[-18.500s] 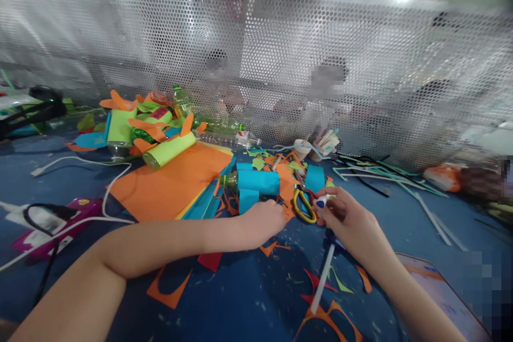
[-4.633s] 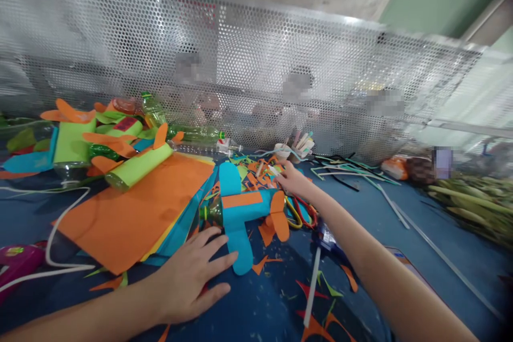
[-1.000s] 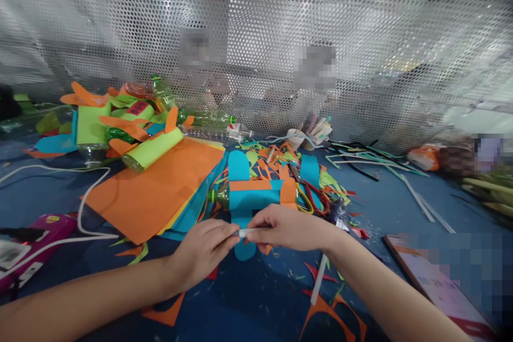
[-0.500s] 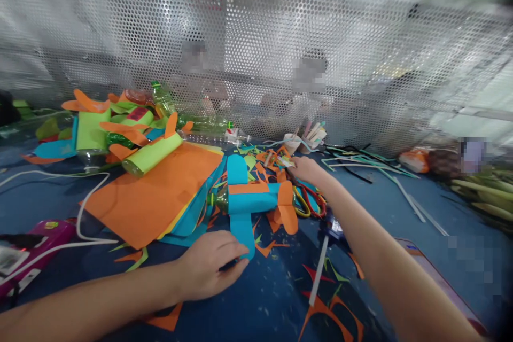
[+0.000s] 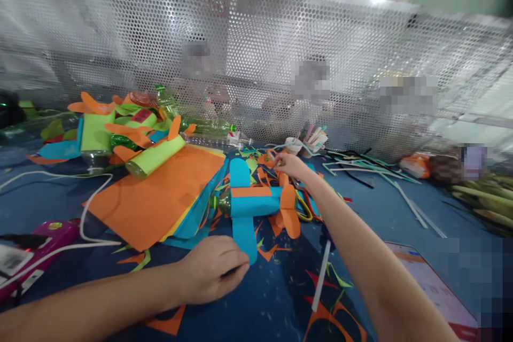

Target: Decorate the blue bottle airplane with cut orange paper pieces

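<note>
A plastic bottle airplane (image 5: 256, 204) lies sideways before me, wrapped in blue paper with blue wings and an orange tail. My left hand (image 5: 216, 270) rests on the table with curled fingers, thumb and fingertips together at the near wing's tip; whether they grip it is hidden. Beyond the tail, my right hand (image 5: 289, 164) reaches into a heap of orange and green paper scraps (image 5: 262, 175). Its fingers pinch together around something too small to make out. Yellow-handled scissors (image 5: 305, 208) lie partly hidden beside the tail, under my right forearm.
Orange paper sheets (image 5: 156, 197) lie on blue ones at left. Behind them are paper-covered bottles (image 5: 158, 156). A magenta device (image 5: 60, 235) with white cable sits far left. A white glue stick (image 5: 321, 278), phone (image 5: 433, 288) and plastic strips (image 5: 412, 206) lie right. Perforated metal (image 5: 256, 64) stands behind.
My right hand has shifted left and slightly toward me over the scraps, and its forearm has swung left, exposing more of the phone. My left hand stays by the wing tip, its fingers slightly more closed.
</note>
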Available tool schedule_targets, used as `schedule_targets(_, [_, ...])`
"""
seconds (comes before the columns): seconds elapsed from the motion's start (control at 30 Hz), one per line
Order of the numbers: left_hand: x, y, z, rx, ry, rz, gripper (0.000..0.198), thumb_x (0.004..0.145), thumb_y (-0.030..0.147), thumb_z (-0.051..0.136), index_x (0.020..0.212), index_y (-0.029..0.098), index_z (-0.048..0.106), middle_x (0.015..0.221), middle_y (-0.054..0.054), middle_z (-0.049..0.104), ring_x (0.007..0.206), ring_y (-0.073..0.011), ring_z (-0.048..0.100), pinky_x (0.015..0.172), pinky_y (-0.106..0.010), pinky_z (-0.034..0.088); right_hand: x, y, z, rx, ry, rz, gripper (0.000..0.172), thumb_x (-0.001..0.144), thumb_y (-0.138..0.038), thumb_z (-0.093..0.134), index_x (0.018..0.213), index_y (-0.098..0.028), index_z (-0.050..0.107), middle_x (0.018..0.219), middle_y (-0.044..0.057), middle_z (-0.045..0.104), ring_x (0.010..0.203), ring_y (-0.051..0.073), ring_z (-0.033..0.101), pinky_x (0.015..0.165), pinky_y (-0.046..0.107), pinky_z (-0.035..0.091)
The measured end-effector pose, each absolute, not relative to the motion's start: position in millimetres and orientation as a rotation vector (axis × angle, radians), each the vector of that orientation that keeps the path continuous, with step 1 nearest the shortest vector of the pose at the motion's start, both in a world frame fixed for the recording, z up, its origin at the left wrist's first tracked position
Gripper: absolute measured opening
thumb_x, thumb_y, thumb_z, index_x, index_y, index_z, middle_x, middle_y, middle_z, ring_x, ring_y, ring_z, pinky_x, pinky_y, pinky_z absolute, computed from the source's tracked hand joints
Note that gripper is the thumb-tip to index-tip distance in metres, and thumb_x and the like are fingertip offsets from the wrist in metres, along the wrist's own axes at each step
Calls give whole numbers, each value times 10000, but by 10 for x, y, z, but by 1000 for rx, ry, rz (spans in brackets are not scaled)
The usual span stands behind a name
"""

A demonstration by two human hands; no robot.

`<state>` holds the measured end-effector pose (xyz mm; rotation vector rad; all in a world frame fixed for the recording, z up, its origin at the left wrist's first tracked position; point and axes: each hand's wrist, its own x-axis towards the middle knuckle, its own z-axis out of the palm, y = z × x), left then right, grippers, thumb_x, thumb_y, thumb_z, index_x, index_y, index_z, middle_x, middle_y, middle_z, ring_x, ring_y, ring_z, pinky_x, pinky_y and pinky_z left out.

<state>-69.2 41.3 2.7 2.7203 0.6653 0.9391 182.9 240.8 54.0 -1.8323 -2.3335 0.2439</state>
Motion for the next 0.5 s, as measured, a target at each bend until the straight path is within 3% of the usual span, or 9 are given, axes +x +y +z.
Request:
schedule_targets(0.1, [-699, 410, 20, 2654, 715, 1006, 173, 867, 154, 436, 961, 158, 581, 750, -60, 647, 683, -157, 582, 627, -262, 463, 1967, 2164, 767, -1810, -2238, 302, 280, 839, -256, 540, 1067, -97, 569, 794, 51, 654, 719, 167, 601, 667, 284, 464])
schedule_targets(0.2, [-703, 403, 36, 2564, 820, 1024, 233, 868, 173, 447, 1080, 171, 544, 891, -73, 650, 818, -173, 593, 738, -285, 485, 2035, 1802, 997, -1682, -2199, 415, 287, 870, -326, 466, 1056, -149, 593, 881, 37, 655, 783, 148, 590, 688, 249, 446])
schedule_targets(0.33, [-715, 412, 73, 2346, 908, 959, 314, 885, 251, 446, 1189, 178, 468, 994, -76, 611, 882, -166, 575, 807, -298, 486, 1998, 1296, 1137, -1305, -1890, 996, 307, 825, -414, 507, 952, -170, 641, 785, 39, 610, 715, 150, 553, 653, 267, 438])
schedule_targets(0.43, [-725, 420, 112, 2152, 887, 930, 368, 887, 329, 459, 1223, 181, 430, 1051, -76, 589, 891, -159, 568, 812, -290, 483, 1870, 1000, 1081, -1221, -1905, 1219, 296, 818, -439, 541, 899, -175, 649, 644, 3, 554, 591, 121, 500, 570, 255, 408])
schedule_targets(0.5, [-721, 411, 156, 2081, 892, 858, 346, 893, 366, 448, 1184, 179, 461, 1035, -71, 594, 890, -164, 570, 800, -286, 478, 1742, 840, 985, -1185, -1974, 1271, 274, 824, -430, 552, 878, -179, 647, 677, 14, 600, 618, 126, 522, 596, 262, 417])
